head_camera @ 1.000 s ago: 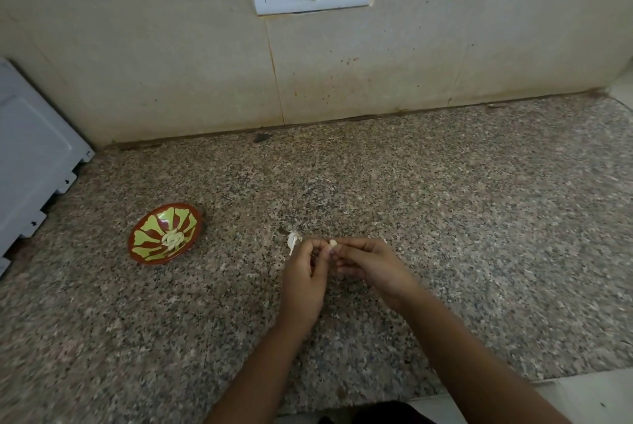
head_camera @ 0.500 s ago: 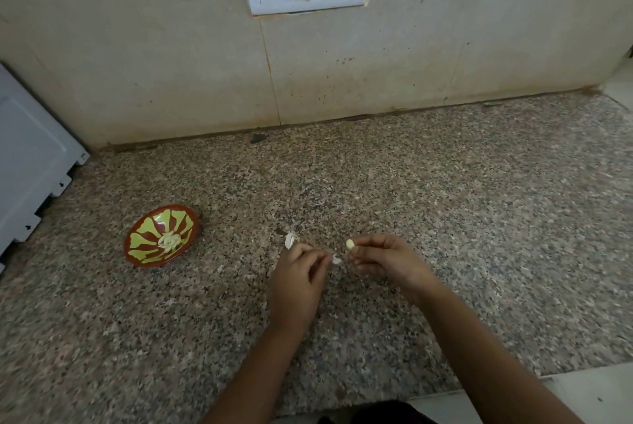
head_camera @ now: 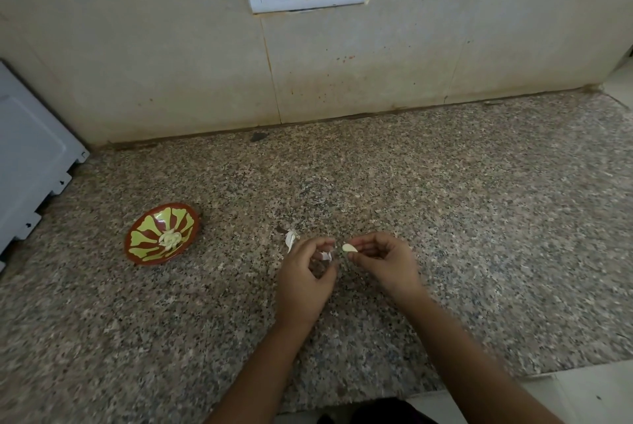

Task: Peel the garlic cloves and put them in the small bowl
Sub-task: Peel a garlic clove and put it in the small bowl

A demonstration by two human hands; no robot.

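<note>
Apart since a second ago: right hand (head_camera: pixel 383 262) and left hand (head_camera: pixel 305 283), touching then | right pinches the bare garlic clove (head_camera: pixel 348 247) at its fingertips | left pinches torn skin (head_camera: pixel 324 255) | small bowl (head_camera: pixel 145 240) well to the left on the counter (head_camera: pixel 445 218) | I reckon drop-off is next.

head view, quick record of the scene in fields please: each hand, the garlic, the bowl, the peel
left hand: pinches a peel scrap
right hand: pinches a peeled garlic clove, apart from the left hand
small bowl: on the granite counter, left of both hands
bowl cloves: peeled, lying in the small bowl
loose peel: on the counter by the left hand's fingers
</note>
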